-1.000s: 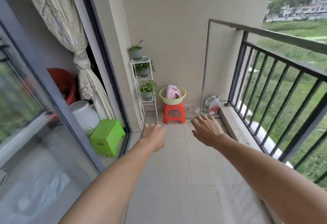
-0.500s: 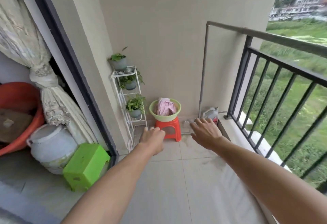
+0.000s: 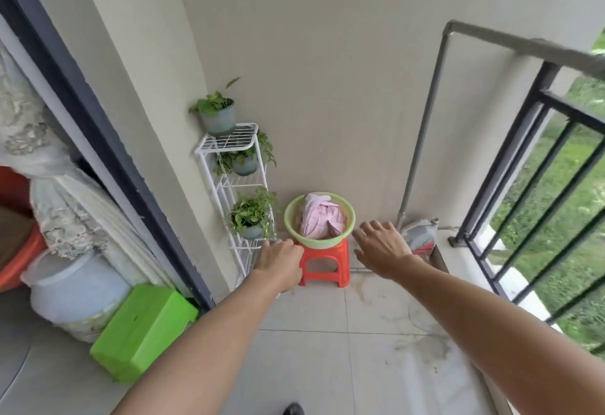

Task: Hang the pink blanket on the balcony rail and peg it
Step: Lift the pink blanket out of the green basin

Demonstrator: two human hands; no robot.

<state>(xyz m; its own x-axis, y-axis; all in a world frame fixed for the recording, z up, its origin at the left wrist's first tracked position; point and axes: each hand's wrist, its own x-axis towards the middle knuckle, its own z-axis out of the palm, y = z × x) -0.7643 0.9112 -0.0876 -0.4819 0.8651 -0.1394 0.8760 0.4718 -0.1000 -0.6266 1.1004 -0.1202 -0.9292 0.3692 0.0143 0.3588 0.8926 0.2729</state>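
The pink blanket lies bundled in a light green basin that sits on a small red stool against the far wall. Both my arms reach out toward it. My left hand hangs short of the basin at its left, fingers loosely curled, holding nothing. My right hand is spread open at the basin's right, not touching it. The grey balcony rail runs along the right above black bars. No pegs are visible.
A white wire shelf with three potted plants stands left of the stool. A grey jug sits by the rail post. At the doorway on the left are a green stool, a white tub and a curtain.
I have walked closer to the basin, which now looks larger. The sliding door has dropped out of view at left. Both hands stay stretched out ahead.
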